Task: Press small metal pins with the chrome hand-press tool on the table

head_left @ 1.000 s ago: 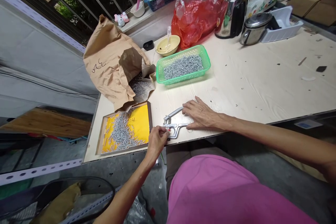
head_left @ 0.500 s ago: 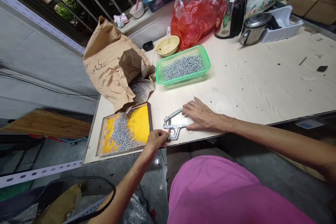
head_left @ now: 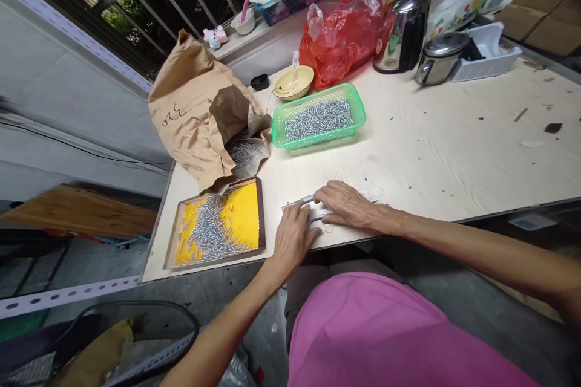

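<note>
Pliers (head_left: 298,201) lie on the table (head_left: 454,157) to the right of the tray (head_left: 260,214), near the front edge. The right hand (head_left: 347,204) is clamped on their handles, fingers over the upper one and thumb at the lower. The left hand (head_left: 293,233), between the tray and the right hand, covers their head, thumb apart from its fingers; its grip underneath is hidden, so I cannot tell whether it is closed. The tray holds loose metal pins (head_left: 211,227) on a yellow sheet (head_left: 245,208). Directly behind the tray is a paper bag (head_left: 190,115), its mouth open on more pins. Behind and right of the tray sits a green basket (head_left: 320,140) of pins.
</note>
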`<state>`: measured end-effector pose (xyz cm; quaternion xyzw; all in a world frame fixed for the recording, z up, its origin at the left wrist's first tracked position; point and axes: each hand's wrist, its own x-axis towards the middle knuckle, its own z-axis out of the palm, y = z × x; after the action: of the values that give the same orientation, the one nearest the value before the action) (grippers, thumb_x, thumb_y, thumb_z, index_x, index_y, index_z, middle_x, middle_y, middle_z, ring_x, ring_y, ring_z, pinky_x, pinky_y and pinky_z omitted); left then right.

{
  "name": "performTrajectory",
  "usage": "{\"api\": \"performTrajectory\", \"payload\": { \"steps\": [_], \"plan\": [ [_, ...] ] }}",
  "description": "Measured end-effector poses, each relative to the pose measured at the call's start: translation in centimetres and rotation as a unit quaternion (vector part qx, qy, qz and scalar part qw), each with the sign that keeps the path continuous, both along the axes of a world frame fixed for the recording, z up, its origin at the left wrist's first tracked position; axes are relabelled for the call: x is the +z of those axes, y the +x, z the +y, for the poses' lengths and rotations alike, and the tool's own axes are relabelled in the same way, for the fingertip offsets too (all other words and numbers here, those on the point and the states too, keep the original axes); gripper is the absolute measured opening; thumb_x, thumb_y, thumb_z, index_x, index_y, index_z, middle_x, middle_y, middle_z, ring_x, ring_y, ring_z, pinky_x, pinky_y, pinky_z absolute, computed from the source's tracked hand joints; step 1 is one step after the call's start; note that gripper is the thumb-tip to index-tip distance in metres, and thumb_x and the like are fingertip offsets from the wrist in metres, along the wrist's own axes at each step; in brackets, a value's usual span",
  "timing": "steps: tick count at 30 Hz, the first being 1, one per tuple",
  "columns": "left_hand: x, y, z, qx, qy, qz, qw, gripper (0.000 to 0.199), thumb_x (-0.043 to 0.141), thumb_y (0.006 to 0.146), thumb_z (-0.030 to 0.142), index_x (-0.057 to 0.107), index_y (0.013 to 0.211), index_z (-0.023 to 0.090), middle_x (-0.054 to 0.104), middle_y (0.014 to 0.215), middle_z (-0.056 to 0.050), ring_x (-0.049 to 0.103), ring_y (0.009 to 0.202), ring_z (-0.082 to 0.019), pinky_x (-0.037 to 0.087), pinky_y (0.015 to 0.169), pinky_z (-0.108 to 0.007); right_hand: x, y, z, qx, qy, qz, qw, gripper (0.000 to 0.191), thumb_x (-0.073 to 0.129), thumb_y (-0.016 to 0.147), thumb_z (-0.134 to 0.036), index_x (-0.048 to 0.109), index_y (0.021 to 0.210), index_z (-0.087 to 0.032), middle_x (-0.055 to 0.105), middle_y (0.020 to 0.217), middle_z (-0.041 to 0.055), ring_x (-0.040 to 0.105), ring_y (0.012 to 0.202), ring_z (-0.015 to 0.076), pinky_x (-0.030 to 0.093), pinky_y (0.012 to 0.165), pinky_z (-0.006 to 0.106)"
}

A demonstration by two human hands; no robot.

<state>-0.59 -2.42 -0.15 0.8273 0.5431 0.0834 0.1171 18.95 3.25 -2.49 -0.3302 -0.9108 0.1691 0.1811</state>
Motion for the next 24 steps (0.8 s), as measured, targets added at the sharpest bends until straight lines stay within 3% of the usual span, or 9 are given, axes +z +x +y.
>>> {"api": "performTrajectory", "payload": {
  "steps": [4, 6, 8, 14, 24],
  "plan": [
    [-0.8, 0.6, 2.8, -0.080, -0.023, 0.021, 0.996, 0.061, 0.068, 0.078, 0.030, 0.041, 0.130, 0.015, 0.044, 0.138, -0.018, 0.041, 0.127, -0.030, 0.039, 0.103, -0.047, -0.2, 0.9, 0.0, 0.011, -0.001, -0.025, 1.000, 0.051, 0.066, 0.079, -0.038, 0.047, 0.119, -0.012, 0.056, 0.109, 0.0138, 0.047, 0.101, 0.0265, 0.036, 0.090, 0.043],
    [-0.7, 0.5, 3.6, -0.099, -0.039, 0.037, 0.994, 0.064, 0.069, 0.078, 0.032, 0.039, 0.132, 0.016, 0.048, 0.134, -0.016, 0.046, 0.122, -0.029, 0.041, 0.101, -0.045, -0.3, 1.7, 0.1, -0.003, -0.006, -0.048, 0.999, 0.069, 0.071, 0.074, -0.041, 0.040, 0.129, -0.012, 0.052, 0.120, 0.0166, 0.045, 0.109, 0.0294, 0.034, 0.094, 0.047],
    [-0.4, 0.6, 4.0, -0.100, -0.043, 0.053, 0.993, 0.067, 0.068, 0.077, 0.035, 0.037, 0.133, 0.017, 0.050, 0.132, -0.015, 0.048, 0.118, -0.029, 0.043, 0.097, -0.046, 0.0, 2.4, 0.1, -0.022, -0.011, -0.073, 0.997, 0.074, 0.073, 0.071, -0.040, 0.040, 0.131, -0.012, 0.051, 0.123, 0.0178, 0.045, 0.112, 0.0313, 0.035, 0.093, 0.048],
    [0.4, 2.3, 4.8, -0.122, -0.046, 0.094, 0.987, 0.063, 0.066, 0.079, 0.039, 0.039, 0.132, 0.018, 0.055, 0.118, -0.011, 0.051, 0.108, -0.027, 0.046, 0.089, -0.041, 1.3, 2.6, 0.3, -0.039, -0.020, -0.110, 0.993, 0.056, 0.072, 0.073, -0.037, 0.051, 0.118, -0.011, 0.057, 0.111, 0.0160, 0.048, 0.104, 0.0296, 0.038, 0.089, 0.044],
    [0.5, 3.4, 6.9, -0.111, -0.053, 0.094, 0.988, 0.021, 0.061, 0.083, 0.029, 0.054, 0.100, 0.017, 0.057, 0.100, -0.007, 0.050, 0.096, -0.024, 0.045, 0.079, -0.037, 2.3, 1.9, 2.0, -0.053, -0.014, -0.137, 0.989, 0.018, 0.066, 0.082, -0.030, 0.061, 0.087, -0.014, 0.060, 0.090, 0.0101, 0.050, 0.089, 0.0231, 0.035, 0.075, 0.034]
  ]
}}
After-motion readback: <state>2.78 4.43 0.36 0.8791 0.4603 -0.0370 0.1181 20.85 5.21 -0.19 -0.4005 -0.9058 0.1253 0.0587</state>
